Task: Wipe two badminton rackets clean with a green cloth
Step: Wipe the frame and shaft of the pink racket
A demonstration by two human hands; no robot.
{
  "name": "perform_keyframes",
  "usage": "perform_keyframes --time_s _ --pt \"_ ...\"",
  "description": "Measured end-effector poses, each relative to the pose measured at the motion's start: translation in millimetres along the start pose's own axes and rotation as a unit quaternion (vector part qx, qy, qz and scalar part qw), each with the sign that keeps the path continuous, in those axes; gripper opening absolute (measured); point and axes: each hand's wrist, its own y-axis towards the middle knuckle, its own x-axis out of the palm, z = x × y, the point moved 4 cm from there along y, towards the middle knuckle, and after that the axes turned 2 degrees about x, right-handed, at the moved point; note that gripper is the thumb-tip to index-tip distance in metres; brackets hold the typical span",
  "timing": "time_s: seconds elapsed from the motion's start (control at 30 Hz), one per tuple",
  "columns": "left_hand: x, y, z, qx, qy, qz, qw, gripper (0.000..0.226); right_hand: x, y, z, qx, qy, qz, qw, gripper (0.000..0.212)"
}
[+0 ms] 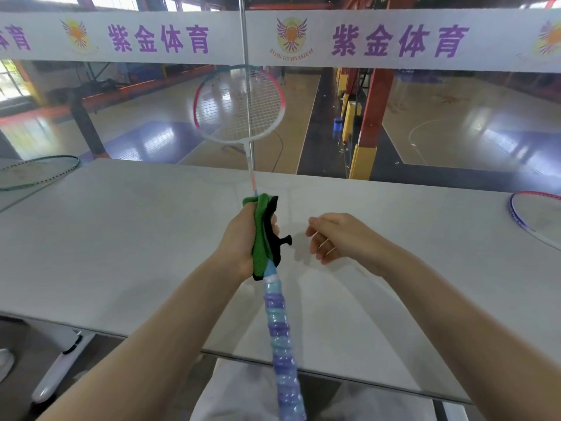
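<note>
Left hand point(239, 241) grips the green cloth point(262, 235), wrapped around the shaft of a pink-and-white badminton racket point(243, 101) held above the white tabletop point(121, 238), head pointing far. Right hand point(337, 238) hovers just right, fingers loosely curled, holding nothing. Second racket point(534, 214) lies far right; green-framed racket point(36, 171) far left.

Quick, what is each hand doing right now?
Left hand: grips the green cloth round the pink-and-white badminton racket.
Right hand: open, fingers loosely curled, holding nothing.
</note>
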Motion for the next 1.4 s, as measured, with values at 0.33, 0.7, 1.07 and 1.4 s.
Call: perform_keyframes --time_s 0.33,0.7,1.07,1.4 --pt "22.6 -25.4 -21.4 -0.06 0.189 -0.109 0.974 0.024 -6.7 3.8 2.7 0.013 0.288 0.081 0.954 0.029" --pt "53.6 -30.5 -59.0 -0.127 0.294 -0.171 0.932 0.022 -37.0 18.0 -0.9 -0.03 0.535 0.136 0.833 0.041" --pt "58.3 -41.2 -58.4 -0.08 0.483 -0.28 0.826 0.021 -101.4 25.0 32.2 0.017 0.512 0.279 0.812 0.035" --pt "45.0 -40.9 -51.1 -0.068 0.585 -0.288 0.755 0.039 -111.8 33.8 57.0 0.081 0.508 0.323 0.795 0.036"
